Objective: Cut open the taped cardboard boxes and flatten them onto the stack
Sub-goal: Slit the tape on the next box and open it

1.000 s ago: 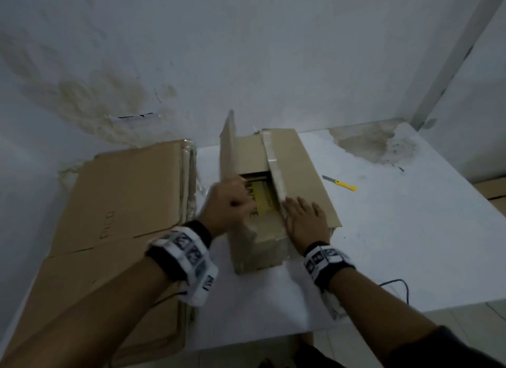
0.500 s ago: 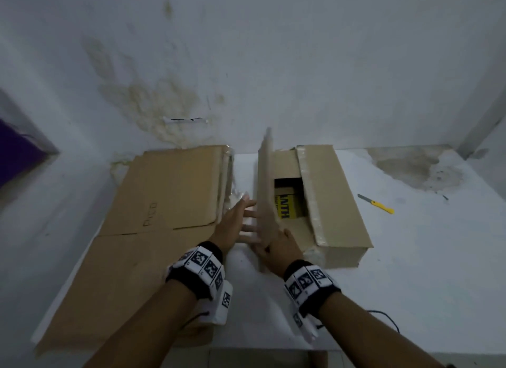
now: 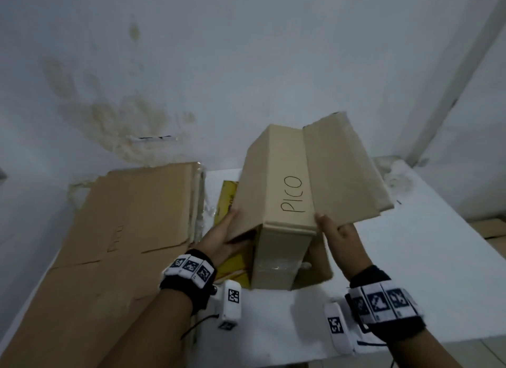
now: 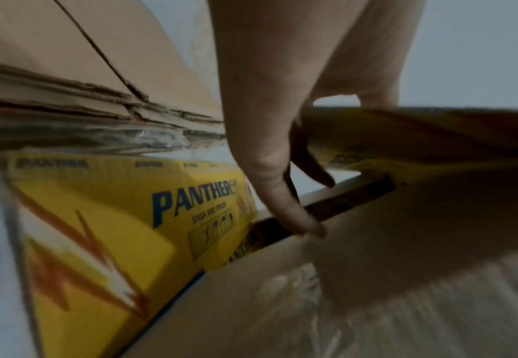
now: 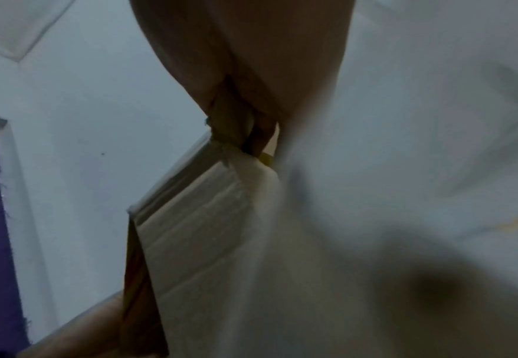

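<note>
Lifted since before, one box (image 3: 284, 200) in two hands (image 3: 219, 239).

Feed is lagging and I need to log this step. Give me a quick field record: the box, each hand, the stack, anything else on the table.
box: cardboard box marked PICO, tipped up off the white table, flaps loose
left hand: left hand grips the box's left flap, thumb on top
right hand: right hand holds the right flap's near edge
stack: flattened cardboard stack lies left of the box
other: yellow Panther carton under the box's left side
cutter: not in view
</note>
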